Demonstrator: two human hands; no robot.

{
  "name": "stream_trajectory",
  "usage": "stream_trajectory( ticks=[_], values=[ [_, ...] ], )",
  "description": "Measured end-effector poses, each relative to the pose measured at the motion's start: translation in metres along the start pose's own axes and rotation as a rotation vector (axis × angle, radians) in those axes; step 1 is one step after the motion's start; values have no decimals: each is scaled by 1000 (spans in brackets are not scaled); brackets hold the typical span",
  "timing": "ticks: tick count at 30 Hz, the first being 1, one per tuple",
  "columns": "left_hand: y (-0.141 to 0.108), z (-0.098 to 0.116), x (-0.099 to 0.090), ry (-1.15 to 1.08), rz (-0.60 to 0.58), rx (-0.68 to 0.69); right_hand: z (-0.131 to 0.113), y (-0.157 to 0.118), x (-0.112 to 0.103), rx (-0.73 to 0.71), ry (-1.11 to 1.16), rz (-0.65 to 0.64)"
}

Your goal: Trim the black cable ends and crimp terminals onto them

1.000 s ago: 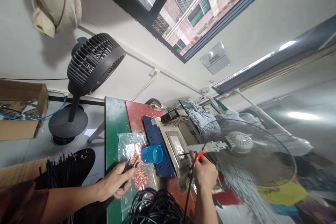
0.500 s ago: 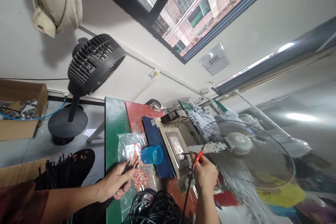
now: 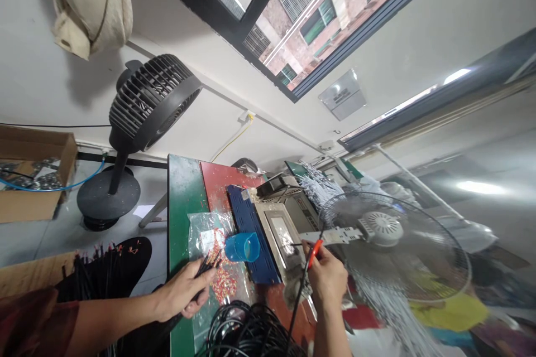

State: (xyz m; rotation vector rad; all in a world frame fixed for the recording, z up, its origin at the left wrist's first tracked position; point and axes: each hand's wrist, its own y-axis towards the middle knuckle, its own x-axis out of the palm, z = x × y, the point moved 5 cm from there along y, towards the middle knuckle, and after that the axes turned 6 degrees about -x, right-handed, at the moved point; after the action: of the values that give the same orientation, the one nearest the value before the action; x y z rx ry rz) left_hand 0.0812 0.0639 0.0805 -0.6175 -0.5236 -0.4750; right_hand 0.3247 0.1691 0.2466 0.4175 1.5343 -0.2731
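My left hand [image 3: 188, 290] is closed around a bundle of black cables [image 3: 205, 265] whose stripped ends point up and right, near a blue plastic cup [image 3: 243, 247]. Under the cup lies a clear plastic bag [image 3: 200, 312] strewn with red and yellow scraps [image 3: 225, 284]. My right hand [image 3: 329, 276] grips a black cable [image 3: 298, 304] together with a red-handled tool [image 3: 315, 252], whose kind is hard to make out. A thin dark tip reaches from its fingers over the silvery surface of what looks like a solder pot [image 3: 287, 234].
Coiled black cables [image 3: 247, 329] fill the table's near edge. A blue slotted tray [image 3: 251, 217] stands beside the pot. On the right is a large caged fan [image 3: 381, 228]; a black fan [image 3: 153, 103] stands left. More cut cables [image 3: 104, 268] lie at lower left.
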Motion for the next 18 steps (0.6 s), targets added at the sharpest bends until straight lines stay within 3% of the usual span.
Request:
stream_trajectory(
  ticks=[18],
  values=[
    [-2,2,1,8,-1,-10,-1,1,-2,-11,-16,43]
  ],
)
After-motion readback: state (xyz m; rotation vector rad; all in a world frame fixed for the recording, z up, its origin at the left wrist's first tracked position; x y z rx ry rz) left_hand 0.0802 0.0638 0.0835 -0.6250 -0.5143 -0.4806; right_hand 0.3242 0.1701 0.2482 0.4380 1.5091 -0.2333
